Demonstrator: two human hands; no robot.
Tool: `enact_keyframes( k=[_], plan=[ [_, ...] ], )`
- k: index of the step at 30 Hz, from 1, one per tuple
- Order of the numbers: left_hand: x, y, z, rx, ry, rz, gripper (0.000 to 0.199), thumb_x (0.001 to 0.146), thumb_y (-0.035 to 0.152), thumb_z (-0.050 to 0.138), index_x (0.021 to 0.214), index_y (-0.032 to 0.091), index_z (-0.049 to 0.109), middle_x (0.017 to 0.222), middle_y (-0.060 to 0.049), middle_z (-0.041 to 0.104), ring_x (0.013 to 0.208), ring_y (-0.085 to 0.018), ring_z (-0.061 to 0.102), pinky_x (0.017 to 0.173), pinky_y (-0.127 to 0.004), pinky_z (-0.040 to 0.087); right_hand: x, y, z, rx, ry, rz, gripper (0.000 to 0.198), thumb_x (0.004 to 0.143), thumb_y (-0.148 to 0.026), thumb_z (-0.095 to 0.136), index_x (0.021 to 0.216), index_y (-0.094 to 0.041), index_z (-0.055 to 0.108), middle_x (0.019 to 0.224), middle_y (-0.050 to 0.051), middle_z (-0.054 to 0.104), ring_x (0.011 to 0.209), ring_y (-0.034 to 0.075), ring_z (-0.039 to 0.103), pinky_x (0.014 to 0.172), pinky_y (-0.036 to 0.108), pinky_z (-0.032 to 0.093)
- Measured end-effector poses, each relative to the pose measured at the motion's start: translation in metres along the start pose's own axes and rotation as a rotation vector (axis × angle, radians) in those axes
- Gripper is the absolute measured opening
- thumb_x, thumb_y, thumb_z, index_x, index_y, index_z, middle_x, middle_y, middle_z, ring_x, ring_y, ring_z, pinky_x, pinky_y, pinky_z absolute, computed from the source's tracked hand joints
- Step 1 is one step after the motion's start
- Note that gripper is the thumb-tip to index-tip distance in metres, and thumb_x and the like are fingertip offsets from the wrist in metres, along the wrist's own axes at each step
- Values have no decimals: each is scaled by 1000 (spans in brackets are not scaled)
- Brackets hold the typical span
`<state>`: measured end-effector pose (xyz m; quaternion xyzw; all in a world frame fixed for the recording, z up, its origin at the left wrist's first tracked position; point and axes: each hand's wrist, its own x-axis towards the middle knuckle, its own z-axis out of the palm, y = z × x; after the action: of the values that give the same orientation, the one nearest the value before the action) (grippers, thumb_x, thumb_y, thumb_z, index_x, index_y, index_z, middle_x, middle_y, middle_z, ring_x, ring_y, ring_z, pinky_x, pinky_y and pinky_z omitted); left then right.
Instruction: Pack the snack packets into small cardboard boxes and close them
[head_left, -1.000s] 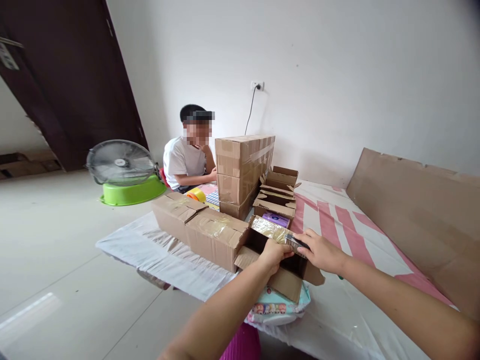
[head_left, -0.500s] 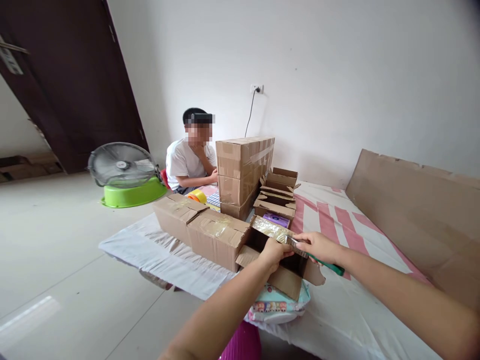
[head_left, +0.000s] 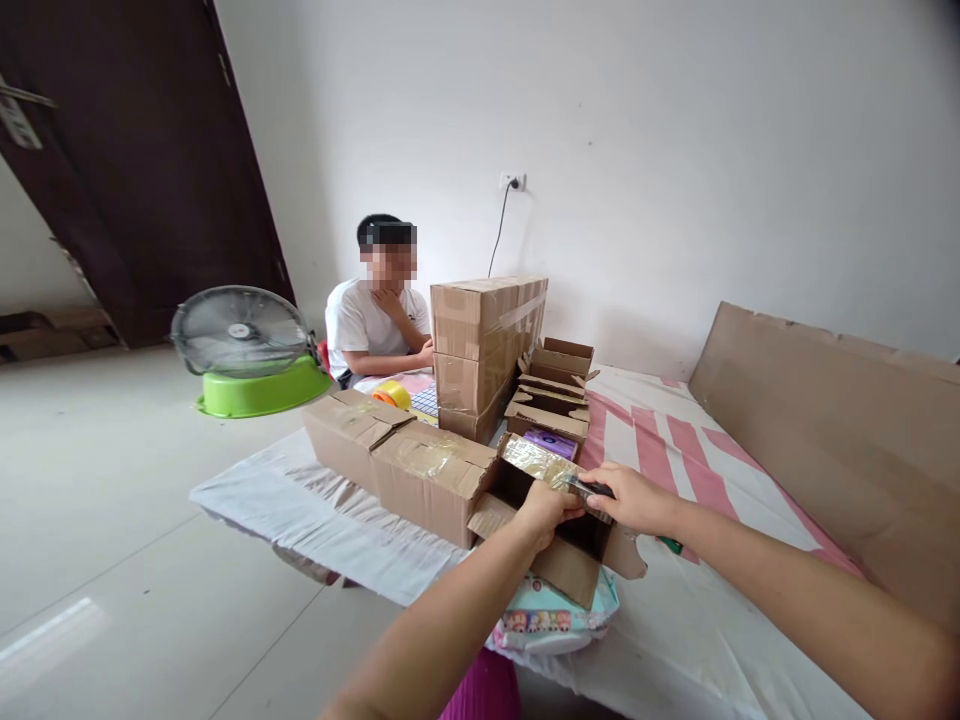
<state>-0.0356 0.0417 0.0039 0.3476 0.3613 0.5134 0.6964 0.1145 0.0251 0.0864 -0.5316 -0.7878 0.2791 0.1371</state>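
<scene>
An open cardboard box [head_left: 566,575] lies in front of me, its near flaps folded outward. My left hand [head_left: 551,510] grips the edge of the box's far flap [head_left: 532,459], which carries shiny clear tape; its fingertips are partly hidden. In my right hand [head_left: 626,497] is a green-handled knife [head_left: 595,487] with a dark front part, its tip resting at the taped flap. The knife's green end shows below my right wrist. Just beyond the flap, a purple packet [head_left: 551,443] sits in another open box.
Two closed boxes [head_left: 427,475] stand to the left, and a tall stack of taped boxes [head_left: 459,325] rises behind. Several open boxes [head_left: 550,405] line up beyond. A seated person [head_left: 379,325] is across the table. A fan [head_left: 240,330] rests on a green tub [head_left: 262,390].
My right hand has shifted slightly left along the taped flap and turned, so less of the knife's green handle shows. My left hand keeps its hold. The view has shifted a little.
</scene>
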Motion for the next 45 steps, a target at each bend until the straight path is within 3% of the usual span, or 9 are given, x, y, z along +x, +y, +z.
enact_keyframes(
  k=[6,11,22,26,29,33,38,41,45],
  plan=[
    [0,-2,0,42,-8,24,43,45,6,80,86,13,69,77,-3,71,65,-14,65,58,-23,53,5,-11,3,283,-182,279,32,93,-32,48,119,-18,57,49,-6,48,37,10,43,35,20,38],
    [-1,-5,-1,55,-35,36,43,45,11,83,85,12,69,74,-3,71,63,-15,66,60,-24,53,0,-13,-6,479,-268,318,24,90,-41,55,84,-18,55,67,-3,52,42,5,46,34,16,34],
    [-5,-4,0,45,-78,34,47,44,13,88,86,11,69,77,-5,71,64,-15,66,62,-27,54,-11,-4,-7,477,-245,286,28,87,-43,56,103,-20,58,72,-2,58,44,7,47,38,19,36],
    [-4,-4,-2,19,-65,28,47,42,11,88,85,11,68,73,-3,69,59,-12,63,59,-25,55,-19,7,-23,103,-75,42,40,78,-36,66,116,-24,64,100,6,71,83,20,67,76,33,54],
    [-4,-5,-5,0,-63,10,46,43,11,89,82,10,67,71,-3,68,60,-12,64,60,-25,56,-30,41,-28,-179,169,-90,43,85,-36,54,125,-25,60,134,8,60,123,27,55,105,41,41],
    [-5,-5,-7,-20,-71,-13,46,43,12,91,82,9,66,70,-4,68,61,-13,64,62,-26,57,-54,122,2,-365,405,150,51,94,-43,33,139,-24,46,130,13,60,106,29,64,83,42,52],
    [-4,-4,-6,-29,-75,-22,49,43,14,92,84,9,66,71,-5,68,63,-14,65,63,-26,57,-90,208,54,-463,295,213,47,84,-23,44,129,-32,56,94,9,68,76,27,69,60,37,52],
    [-3,-5,-6,-28,-70,-23,46,44,15,92,81,9,65,70,-5,67,62,-14,65,63,-26,57,-87,209,48,-546,375,141,36,80,-19,50,109,-29,67,87,9,68,79,29,68,67,40,53],
    [-3,-6,-4,-25,-73,-18,44,46,15,92,80,9,65,73,-6,69,63,-14,65,63,-26,57,-52,144,10,-594,594,-106,31,93,-24,41,109,-19,67,110,14,65,106,29,59,95,46,46]
  ],
)
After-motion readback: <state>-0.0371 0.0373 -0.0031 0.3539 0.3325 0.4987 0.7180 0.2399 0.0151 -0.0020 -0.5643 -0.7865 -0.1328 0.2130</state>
